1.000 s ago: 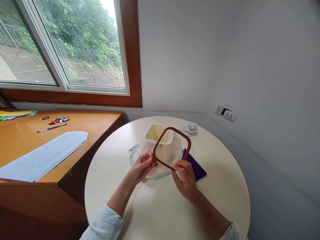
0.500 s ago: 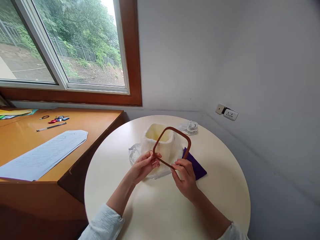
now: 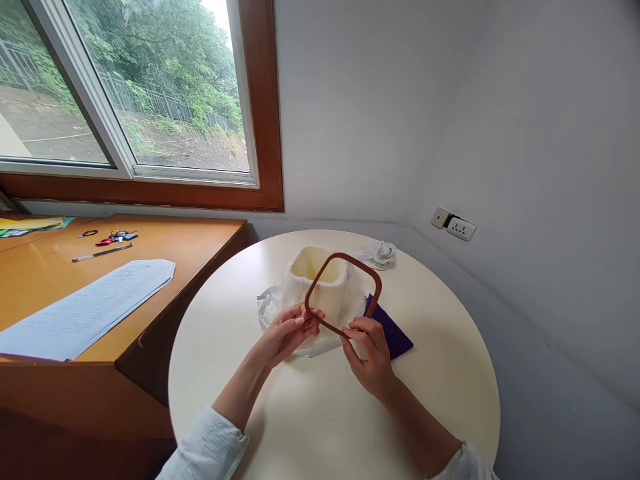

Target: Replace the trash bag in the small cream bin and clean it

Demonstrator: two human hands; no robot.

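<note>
Round table (image 3: 320, 420); brown frame (image 3: 378, 287), lower edge in left fingers (image 3: 295, 323), right fingers (image 3: 369, 325)

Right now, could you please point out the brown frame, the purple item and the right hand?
Brown frame (image 3: 379, 285), head view: its upper right corner.
Purple item (image 3: 393, 333), head view: middle of its visible surface.
Right hand (image 3: 374, 360), head view: back of the hand.

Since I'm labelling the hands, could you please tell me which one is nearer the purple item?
The right hand: it holds the brown frame just beside the purple item, while the left hand, at the frame's left corner, looks farther away.
</note>
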